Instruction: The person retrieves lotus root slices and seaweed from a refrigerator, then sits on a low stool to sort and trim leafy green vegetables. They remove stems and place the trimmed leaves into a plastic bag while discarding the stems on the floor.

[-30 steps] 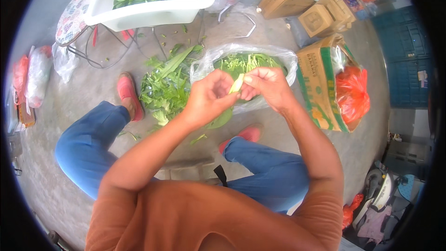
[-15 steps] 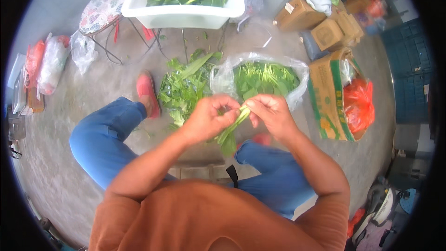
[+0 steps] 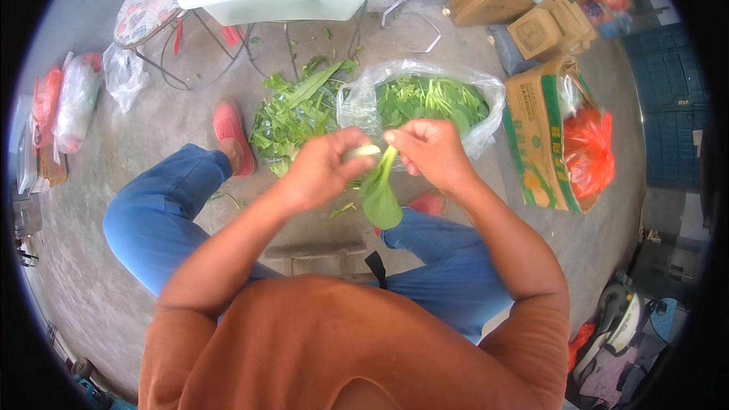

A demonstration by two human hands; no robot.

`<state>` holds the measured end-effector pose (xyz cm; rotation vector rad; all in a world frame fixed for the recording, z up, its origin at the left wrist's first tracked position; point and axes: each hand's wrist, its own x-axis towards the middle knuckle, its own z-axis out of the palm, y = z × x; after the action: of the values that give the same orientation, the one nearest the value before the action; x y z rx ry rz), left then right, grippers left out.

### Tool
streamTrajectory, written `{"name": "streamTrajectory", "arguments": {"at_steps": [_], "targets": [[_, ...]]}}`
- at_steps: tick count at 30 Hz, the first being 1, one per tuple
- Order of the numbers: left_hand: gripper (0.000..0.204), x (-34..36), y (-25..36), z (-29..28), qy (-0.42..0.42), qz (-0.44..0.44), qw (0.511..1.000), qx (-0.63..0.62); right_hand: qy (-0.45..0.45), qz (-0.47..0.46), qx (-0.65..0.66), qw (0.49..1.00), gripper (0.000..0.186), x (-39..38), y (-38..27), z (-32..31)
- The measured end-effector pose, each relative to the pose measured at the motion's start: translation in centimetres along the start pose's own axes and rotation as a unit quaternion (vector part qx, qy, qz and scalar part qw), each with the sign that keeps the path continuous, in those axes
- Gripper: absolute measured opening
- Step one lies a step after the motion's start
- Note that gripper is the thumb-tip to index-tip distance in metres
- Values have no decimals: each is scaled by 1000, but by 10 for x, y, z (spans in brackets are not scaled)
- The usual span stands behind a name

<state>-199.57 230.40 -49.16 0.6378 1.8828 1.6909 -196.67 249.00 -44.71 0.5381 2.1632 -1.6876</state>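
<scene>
My right hand [image 3: 434,155] pinches the stem top of a leafy green [image 3: 382,201], whose broad leaf hangs down between my hands. Curled closed beside it, my left hand [image 3: 326,167] holds a short pale stalk [image 3: 363,152], its cut-looking end pointing toward the right hand. Just beyond my hands lies an open clear plastic bag [image 3: 363,106] filled with greens [image 3: 433,101]. To its left, a loose heap of leaves and trimmings [image 3: 292,123] is spread on the floor.
A white tub [image 3: 285,6] of leafy greens stands at the far side, beside a round patterned stool [image 3: 152,1]. Cardboard boxes [image 3: 490,0] are stacked far right. Nearer, an open carton [image 3: 535,144] holds a red plastic bag [image 3: 586,153]. Filled bags [image 3: 78,102] sit at left.
The greens held together between my hands have come apart: a leaf hangs from my right hand, a pale stalk shows in my left. My hands have moved slightly apart and the view has shifted.
</scene>
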Motion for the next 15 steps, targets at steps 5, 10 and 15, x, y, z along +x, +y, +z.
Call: {"name": "streamTrajectory", "arguments": {"at_steps": [5, 10, 15], "targets": [[19, 1, -5, 25, 80, 10, 992, 97, 51, -29, 32, 998, 23, 4, 4, 17], [18, 0, 3, 19, 94, 57, 976, 190, 101, -135, -111, 979, 28, 11, 26, 17], [24, 0, 3, 17, 78, -18, 980, 180, 102, -128, -118, 979, 30, 19, 33, 16]]}}
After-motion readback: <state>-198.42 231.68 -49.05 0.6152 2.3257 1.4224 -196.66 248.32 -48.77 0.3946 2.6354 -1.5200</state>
